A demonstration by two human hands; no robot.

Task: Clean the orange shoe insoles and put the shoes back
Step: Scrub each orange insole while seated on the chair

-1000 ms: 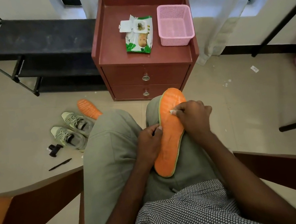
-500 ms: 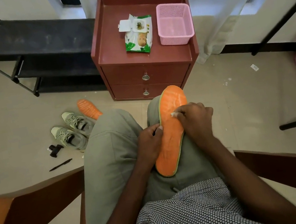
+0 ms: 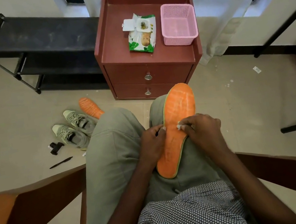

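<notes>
The insole (image 3: pixel 175 128) lay lengthwise along the right thigh, toe pointing away. The left hand (image 3: pixel 153 144) gripped its left edge; the right hand (image 3: pixel 202 132) pinched a small white wipe (image 3: pixel 179 126) against its middle, nearer the toe.

There is just one camera, worn on the person's head. It looks forward and down — right onto the lap, which is very near at the bottom. The left hand (image 3: pixel 153 144) and right hand (image 3: pixel 203 132) sit close, in the middle. Farther off, at the top, stands the red cabinet (image 3: pixel 148 73), with the black rack (image 3: pixel 44 50) to its left. The wide lens bends the edges — the floor (image 3: pixel 8 118) curves away.
</notes>
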